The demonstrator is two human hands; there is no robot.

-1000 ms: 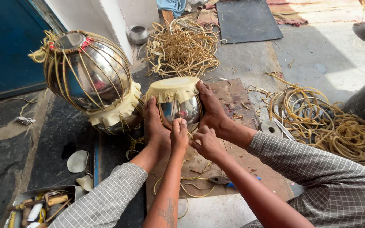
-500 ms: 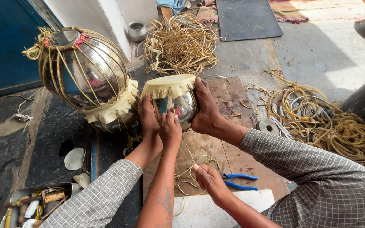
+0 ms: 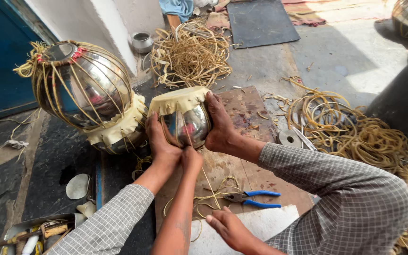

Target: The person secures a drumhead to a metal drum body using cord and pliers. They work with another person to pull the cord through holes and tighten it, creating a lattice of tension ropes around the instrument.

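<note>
Clamp small steel pot point(image 3: 187, 125), just right of large laced pot point(image 3: 83, 85), between left hand point(image 3: 161, 141) and right hand point(image 3: 220, 125), both spread flat against its sides. Keep hide cover point(image 3: 178, 99) centred; prevent rotation.

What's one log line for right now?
left hand: grips small pot, left side | right hand: grips right side | other person's hand: holds cord | pliers: on board
</note>
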